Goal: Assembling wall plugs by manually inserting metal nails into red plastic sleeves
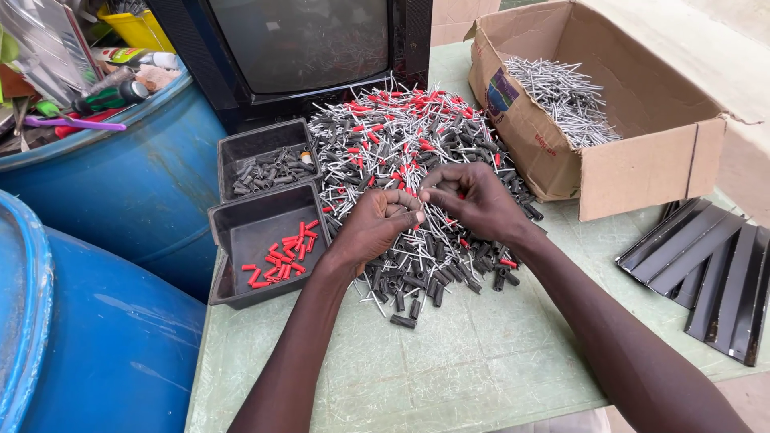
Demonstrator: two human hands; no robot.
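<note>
Heap of black, red and metal crimp pieces (401, 152) spread on green table (481, 353), just before dark monitor (305, 48). Left hand (370, 228) and right hand (473, 200) pinched together over heap, apparently on one small piece, identity unclear. Black trays (269, 220) beside; cardboard box (593, 112) right.

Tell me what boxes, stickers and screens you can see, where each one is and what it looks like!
Screen: top middle, behind the pile; dark, switched off, black frame.
Cardboard box: top right on the table; brown, open, holding silver metal pins.
Label: on the box's left side; small and multicoloured.
Two black trays: left of the pile; rectangular, holding red and black sleeves.
</note>
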